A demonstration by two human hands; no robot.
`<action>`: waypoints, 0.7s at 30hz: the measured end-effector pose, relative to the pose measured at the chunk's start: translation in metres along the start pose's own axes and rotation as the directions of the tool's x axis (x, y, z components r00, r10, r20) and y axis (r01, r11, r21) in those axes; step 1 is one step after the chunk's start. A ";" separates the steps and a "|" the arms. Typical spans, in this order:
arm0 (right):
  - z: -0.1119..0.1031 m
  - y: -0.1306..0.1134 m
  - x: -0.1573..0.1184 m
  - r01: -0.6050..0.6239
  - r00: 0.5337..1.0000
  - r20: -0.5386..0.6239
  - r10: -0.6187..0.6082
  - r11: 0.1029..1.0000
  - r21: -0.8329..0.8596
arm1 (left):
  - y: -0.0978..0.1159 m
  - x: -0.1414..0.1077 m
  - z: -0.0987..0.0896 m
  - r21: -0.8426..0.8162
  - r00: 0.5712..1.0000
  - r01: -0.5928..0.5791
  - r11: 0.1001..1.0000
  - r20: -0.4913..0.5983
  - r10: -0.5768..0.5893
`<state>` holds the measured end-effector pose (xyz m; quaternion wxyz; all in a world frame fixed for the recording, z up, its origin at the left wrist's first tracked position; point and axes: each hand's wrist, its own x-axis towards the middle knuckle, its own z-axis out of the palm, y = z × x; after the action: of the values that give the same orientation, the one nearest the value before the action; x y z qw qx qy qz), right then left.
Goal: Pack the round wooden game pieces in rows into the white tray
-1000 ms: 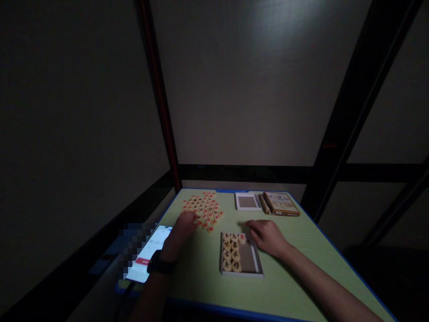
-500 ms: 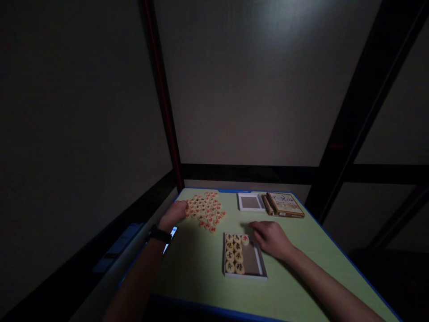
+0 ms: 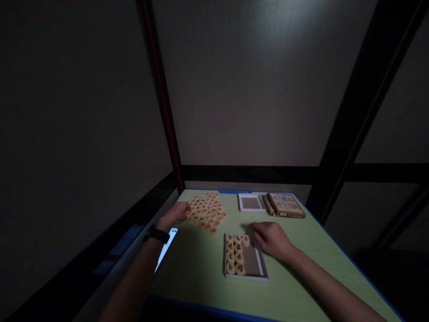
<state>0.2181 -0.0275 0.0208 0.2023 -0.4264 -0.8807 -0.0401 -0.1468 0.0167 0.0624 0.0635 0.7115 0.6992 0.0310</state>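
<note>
Round wooden pieces [image 3: 208,209] with red and dark characters lie spread at the back left of the green table [image 3: 201,277]. At their left edge is my left hand [image 3: 176,213], fingers closed; what they hold, if anything, is too small to tell. A shallow white box [image 3: 253,259] near the front holds two columns of dark-marked pieces and one red-marked piece [image 3: 246,240] at the top of a third column. My right hand [image 3: 271,237] rests beside the box's right edge, its fingers curled, and whatever is between them is hidden.
Behind the right hand stands an empty white tray [image 3: 251,203]. Flat printed boxes [image 3: 286,205] are stacked at the back right. A lit phone [image 3: 167,246] lies at the table's left edge, next to my left forearm. Walls rise behind and at left.
My left hand has shifted slightly right against the spread pieces, and more of the phone shows. My right hand has hardly moved.
</note>
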 end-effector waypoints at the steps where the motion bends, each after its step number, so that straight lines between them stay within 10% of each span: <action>1: 0.000 0.000 0.000 -0.001 1.000 0.000 0.001 1.000 0.001 | 0.001 -0.001 0.000 0.006 1.000 -0.010 1.000 0.003 0.010; 21: 0.001 0.000 -0.001 0.018 1.000 -0.024 -0.018 1.000 0.011 | -0.006 -0.006 -0.005 0.063 0.999 -0.033 0.997 -0.035 0.035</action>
<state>0.2185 -0.0275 0.0200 0.2148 -0.4167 -0.8823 -0.0422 -0.1535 0.0113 0.0666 0.0282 0.7242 0.6887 0.0231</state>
